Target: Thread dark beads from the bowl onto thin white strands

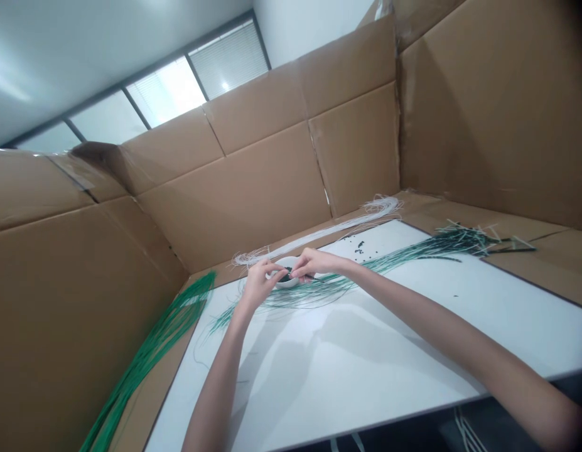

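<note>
Over a small white bowl (287, 285), my left hand (259, 282) and my right hand (313, 261) come close together, fingertips nearly meeting. Both are closed in a pinch; whatever sits between the fingers is too small to name. Small dark green bits (287, 275) lie inside the bowl, partly hidden by my fingers. A long bundle of thin green-and-white strands (389, 260) runs beneath the bowl and hands across the white board (366, 351), its dark green end at the right.
White strands (319, 234) stretch along the back. Bright green strands (149, 342) hang over the left edge. Small dark bits (360, 246) are scattered on the board behind my right wrist. Tall cardboard walls (253, 188) enclose the left, back and right.
</note>
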`<state>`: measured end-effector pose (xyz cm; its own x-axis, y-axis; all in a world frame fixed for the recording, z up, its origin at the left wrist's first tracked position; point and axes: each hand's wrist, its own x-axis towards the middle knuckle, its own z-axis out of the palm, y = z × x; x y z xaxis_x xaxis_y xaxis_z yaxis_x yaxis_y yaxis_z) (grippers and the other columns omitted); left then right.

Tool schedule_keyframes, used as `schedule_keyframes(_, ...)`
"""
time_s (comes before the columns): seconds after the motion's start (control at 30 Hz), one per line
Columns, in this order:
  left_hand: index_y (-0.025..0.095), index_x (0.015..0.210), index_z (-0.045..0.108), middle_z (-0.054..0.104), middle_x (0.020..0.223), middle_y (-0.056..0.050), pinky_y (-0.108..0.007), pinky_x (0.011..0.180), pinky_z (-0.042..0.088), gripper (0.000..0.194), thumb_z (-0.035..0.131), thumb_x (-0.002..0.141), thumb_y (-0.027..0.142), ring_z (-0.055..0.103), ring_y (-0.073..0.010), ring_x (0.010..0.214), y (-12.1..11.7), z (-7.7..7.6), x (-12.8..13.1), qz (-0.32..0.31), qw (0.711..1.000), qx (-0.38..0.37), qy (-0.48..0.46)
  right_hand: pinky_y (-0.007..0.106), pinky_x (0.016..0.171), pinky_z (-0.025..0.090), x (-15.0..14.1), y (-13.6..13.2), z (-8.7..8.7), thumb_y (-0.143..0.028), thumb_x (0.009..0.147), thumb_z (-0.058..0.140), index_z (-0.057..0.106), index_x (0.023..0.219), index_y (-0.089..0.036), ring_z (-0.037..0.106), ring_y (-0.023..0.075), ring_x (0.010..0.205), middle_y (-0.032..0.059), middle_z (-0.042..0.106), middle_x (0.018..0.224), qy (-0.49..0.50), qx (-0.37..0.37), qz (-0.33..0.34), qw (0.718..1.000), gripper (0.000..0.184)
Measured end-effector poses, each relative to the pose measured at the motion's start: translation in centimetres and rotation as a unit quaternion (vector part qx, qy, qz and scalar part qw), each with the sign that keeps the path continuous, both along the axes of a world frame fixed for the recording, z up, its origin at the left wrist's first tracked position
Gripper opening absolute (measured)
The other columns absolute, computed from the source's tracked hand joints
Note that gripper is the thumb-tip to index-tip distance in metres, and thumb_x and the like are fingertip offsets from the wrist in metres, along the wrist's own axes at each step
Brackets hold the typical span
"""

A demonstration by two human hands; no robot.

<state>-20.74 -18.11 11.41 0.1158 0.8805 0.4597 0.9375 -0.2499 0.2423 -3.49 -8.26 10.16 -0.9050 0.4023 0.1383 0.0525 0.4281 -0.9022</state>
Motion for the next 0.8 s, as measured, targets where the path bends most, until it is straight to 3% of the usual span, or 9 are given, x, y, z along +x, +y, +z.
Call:
schedule_keyframes(0.1, 0.020, 0.078, 0.070, 0.061, 0.075, -0.004, -0.027, 0.071, 0.039, 0.028, 0.050, 0.082, 0.040, 0.052, -0.0158, 0.075, -0.1, 0.6, -0.8, -0.020, 1.000, -0.004, 0.005, 0.020, 0.049, 0.036, 0.8, 0.6, 0.7, -0.040, 0.066, 0.063, 0.070, 0.073, -0.011, 0.048, 0.0074, 0.048, 0.0023, 0.061, 0.059, -0.050, -0.002, -0.007, 0.999, 0.030)
schedule_keyframes(0.2, 0.019, 0.079, 0.069, 0.063, 0.081, -0.005, -0.028, 0.076, 0.040, 0.030, 0.050, 0.081, 0.042, 0.054, -0.0172, 0.080, -0.4, 1.5, -2.0, -0.025, 0.999, -0.010, -0.023, 0.020, 0.048, 0.035, 2.6, 1.5, 2.1, -0.039, 0.065, 0.063, 0.070, 0.070, -0.011, 0.044, 0.0060, 0.047, 0.0018, 0.060, 0.058, -0.094, 0.051, -0.014, 0.994, 0.029)
schedule_keyframes(0.33, 0.018, 0.080, 0.068, 0.063, 0.085, -0.005, -0.026, 0.073, 0.041, 0.036, 0.049, 0.079, 0.049, 0.055, -0.0180, 0.082, -0.9, 2.1, -4.2, 0.002, 0.997, -0.026, -0.074, 0.021, 0.049, 0.034, 7.9, 3.9, 3.5, -0.038, 0.063, 0.065, 0.071, 0.072, -0.010, 0.042, 0.0063, 0.047, 0.0012, 0.058, 0.055, -0.157, 0.079, -0.042, 0.983, 0.030)
schedule_keyframes(0.4, 0.018, 0.081, 0.068, 0.063, 0.085, -0.004, -0.025, 0.070, 0.040, 0.039, 0.048, 0.078, 0.051, 0.056, -0.0179, 0.079, -1.2, 2.1, -5.5, 0.018, 0.996, -0.042, -0.077, 0.022, 0.051, 0.036, 11.5, 5.5, 3.6, -0.040, 0.060, 0.067, 0.071, 0.072, -0.009, 0.045, 0.0078, 0.051, 0.0023, 0.058, 0.056, -0.205, 0.057, -0.070, 0.975, 0.033)
schedule_keyframes(0.53, 0.017, 0.081, 0.068, 0.062, 0.081, -0.004, -0.025, 0.060, 0.038, 0.043, 0.045, 0.078, 0.054, 0.054, -0.0173, 0.071, -2.0, 1.8, -7.7, 0.046, 0.992, -0.100, -0.064, 0.022, 0.053, 0.038, 18.4, 8.6, 2.6, -0.041, 0.054, 0.071, 0.070, 0.070, -0.010, 0.047, 0.0082, 0.052, 0.0024, 0.057, 0.057, -0.279, -0.003, -0.175, 0.944, 0.035)
schedule_keyframes(0.6, 0.017, 0.082, 0.067, 0.062, 0.079, -0.005, -0.025, 0.059, 0.037, 0.045, 0.045, 0.078, 0.055, 0.053, -0.0174, 0.069, -2.3, 1.5, -8.7, 0.058, 0.990, -0.115, -0.060, 0.022, 0.050, 0.036, 20.6, 9.7, 1.6, -0.036, 0.054, 0.071, 0.070, 0.065, -0.007, 0.046, 0.0081, 0.049, 0.0040, 0.057, 0.054, -0.302, 0.002, -0.199, 0.932, 0.031)
schedule_keyframes(0.7, 0.016, 0.082, 0.067, 0.062, 0.080, -0.006, -0.025, 0.060, 0.038, 0.048, 0.043, 0.077, 0.057, 0.053, -0.0182, 0.070, -2.7, 0.9, -10.1, 0.077, 0.986, -0.133, -0.058, 0.023, 0.051, 0.035, 22.0, 10.5, 0.4, -0.028, 0.061, 0.067, 0.071, 0.069, -0.005, 0.045, 0.0066, 0.047, 0.0067, 0.059, 0.055, -0.310, 0.031, -0.266, 0.912, 0.025)
schedule_keyframes(0.8, 0.016, 0.082, 0.067, 0.064, 0.083, -0.007, -0.026, 0.063, 0.040, 0.048, 0.044, 0.075, 0.059, 0.054, -0.0196, 0.073, -3.0, 0.1, -11.7, 0.091, 0.984, -0.142, -0.056, 0.025, 0.049, 0.033, 22.3, 11.1, -0.2, -0.018, 0.057, 0.069, 0.070, 0.061, -0.003, 0.045, 0.0069, 0.042, 0.0089, 0.060, 0.050, -0.303, 0.087, -0.332, 0.889, 0.016)
